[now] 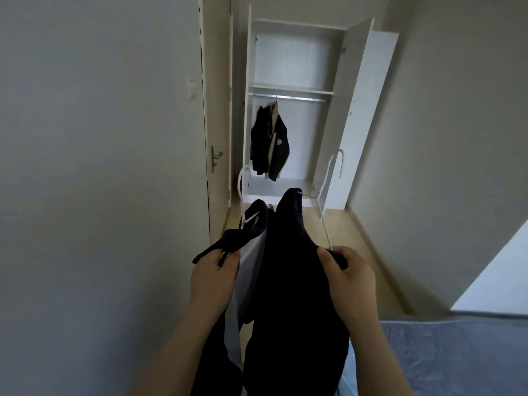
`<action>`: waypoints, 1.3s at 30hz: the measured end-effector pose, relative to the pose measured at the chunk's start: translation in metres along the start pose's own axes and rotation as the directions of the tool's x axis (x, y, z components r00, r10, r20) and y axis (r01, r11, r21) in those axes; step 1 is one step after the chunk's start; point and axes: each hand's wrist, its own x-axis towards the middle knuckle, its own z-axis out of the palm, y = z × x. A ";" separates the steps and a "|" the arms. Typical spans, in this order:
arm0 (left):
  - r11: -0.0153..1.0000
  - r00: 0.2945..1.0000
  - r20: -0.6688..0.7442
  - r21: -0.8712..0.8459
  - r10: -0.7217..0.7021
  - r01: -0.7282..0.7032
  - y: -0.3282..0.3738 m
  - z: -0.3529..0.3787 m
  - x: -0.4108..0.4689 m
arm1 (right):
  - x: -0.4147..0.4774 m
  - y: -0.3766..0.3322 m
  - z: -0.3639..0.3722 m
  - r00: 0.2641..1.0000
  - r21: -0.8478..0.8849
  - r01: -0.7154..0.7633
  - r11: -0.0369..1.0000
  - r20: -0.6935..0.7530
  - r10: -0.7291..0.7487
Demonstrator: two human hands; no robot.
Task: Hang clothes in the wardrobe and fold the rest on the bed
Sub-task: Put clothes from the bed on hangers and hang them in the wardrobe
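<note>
Dark garment [288,267] fills the lower middle of the frame, draped long and heavy in front of me. My right hand [350,277] grips its upper edge, fingers curled into the cloth and thumb pressed on top. The right hanger [325,224], thin and white, runs up from beside that hand, its hook in front of the foot of the open wardrobe door [368,110] right of centre.

Just left of it hangs a dark-and-pale garment [251,252], dark at the top with a light grey panel below. My left hand [213,277] pinches a fold of its dark cloth between thumb and fingers. The left hanger [241,181], also white, pokes out above that garment, its hook curving at the wardrobe's lower left corner.

The wardrobe [291,52] stands open in the upper centre of the frame, well apart from my hands. Two or so dark jackets [271,144] hang at the left end of its metal rail [294,97]; how many I cannot tell. Pale floor [351,224] lies between me and it.

The bed [445,355], covered in blue, sits in the lower right corner. A door handle [215,157] shows left of the wardrobe.
</note>
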 end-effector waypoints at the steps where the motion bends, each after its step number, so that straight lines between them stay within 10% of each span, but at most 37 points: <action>1: 1.000 1.000 -0.002 0.002 -0.008 0.008 -0.002 0.006 0.013 | 0.014 0.003 0.005 1.000 -0.006 0.002 1.000 -0.002 -0.002; 39: 1.000 0.982 0.190 0.018 -0.014 0.011 -0.085 0.283 0.605 | 0.602 0.151 0.178 0.969 -0.076 -0.091 0.993 -0.237 0.071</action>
